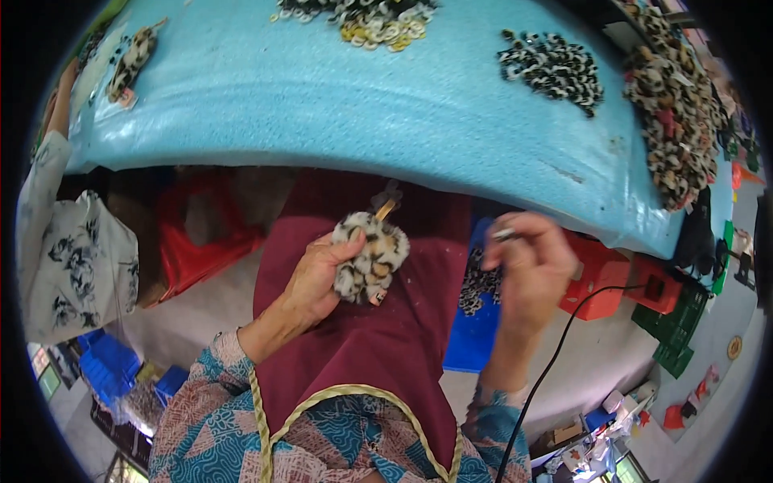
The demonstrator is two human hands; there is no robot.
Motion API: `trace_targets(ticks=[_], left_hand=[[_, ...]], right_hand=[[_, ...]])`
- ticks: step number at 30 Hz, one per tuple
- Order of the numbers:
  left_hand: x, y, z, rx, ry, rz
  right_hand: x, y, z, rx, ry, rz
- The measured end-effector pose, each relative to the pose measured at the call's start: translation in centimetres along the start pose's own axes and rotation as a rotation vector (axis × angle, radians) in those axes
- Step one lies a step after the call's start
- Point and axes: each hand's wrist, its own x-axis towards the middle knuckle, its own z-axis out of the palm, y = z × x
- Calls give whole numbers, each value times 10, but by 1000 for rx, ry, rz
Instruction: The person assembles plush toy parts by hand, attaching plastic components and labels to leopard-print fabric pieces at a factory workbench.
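Over the maroon apron on my lap, my left hand grips a fluffy leopard-print plush piece, thumb on top. A gold-coloured tab sticks out at its upper end, and a small tag shows at its lower edge. My right hand is raised to the right, apart from the plush. Its thumb and fingers pinch a tiny dark-and-pale piece, too small to name. Below that hand lies a heap of small black-and-white pieces on a blue surface.
A blue-covered table spans the far side, bearing ring-like pieces, a black-and-white pile, a leopard-print heap and one plush. A co-worker's sleeve shows left. Red stools and a black cable are nearby.
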Motion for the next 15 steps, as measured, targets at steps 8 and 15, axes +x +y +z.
trace_targets(ticks=[8, 15], left_hand=[[-10, -6, 5, 155, 42, 144], [-8, -12, -1, 270, 74, 226]], right_hand=[[-53, 55, 53, 203, -123, 388], [-53, 70, 52, 154, -149, 377]])
